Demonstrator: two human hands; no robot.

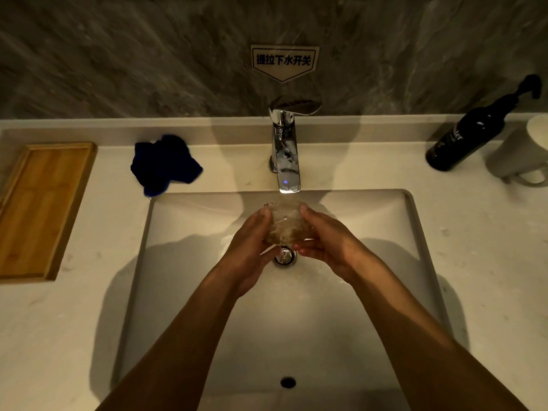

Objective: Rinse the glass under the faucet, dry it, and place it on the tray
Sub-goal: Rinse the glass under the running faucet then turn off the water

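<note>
Both hands are clamping the glass (286,222) over the sink (415,221), directly under the faucet (285,149) spout: left hand (252,247) and right hand (323,241) cupping opposite sides. Best practice here, likely: rotating it under the stream, keeping wet grip firm, staying clear of the spout.

You face dark grey marble wall (118,54), lit dim and warm. Sign with Chinese characters (284,62) above hands. Pale stone counter (89,307) spreads either side. Black pump bottle (471,134) and white mug (525,152) far right of hands.
</note>
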